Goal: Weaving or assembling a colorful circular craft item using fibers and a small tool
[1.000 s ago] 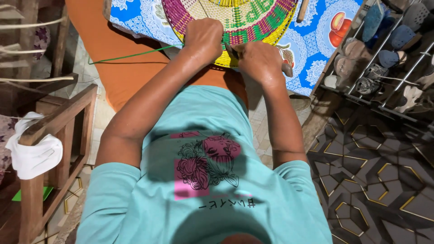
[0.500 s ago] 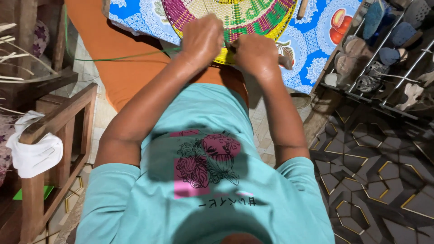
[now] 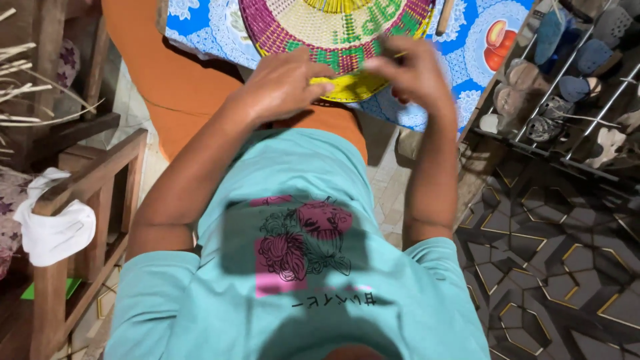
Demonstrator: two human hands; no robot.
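Observation:
A round woven tray (image 3: 333,27) in pink, green, yellow and straw colours lies on a blue patterned cloth (image 3: 467,53) in front of me. My left hand (image 3: 283,83) rests on its yellow near rim with the fingers stretched toward the right. My right hand (image 3: 408,73) is lifted just above the rim at the right, blurred, its fingers curled together. Whether they pinch a strand is hidden by the blur. No green strand shows at the left.
A wooden chair frame (image 3: 87,187) with a white cloth (image 3: 53,230) stands at the left, dry straw strips (image 3: 47,113) above it. An orange cloth (image 3: 167,80) hangs by the table. A shoe rack (image 3: 567,73) stands at the right over patterned floor tiles (image 3: 553,267).
My right hand has lifted off the rim and moved right. My left hand has slid down and flattened. The green strand running left is gone from view.

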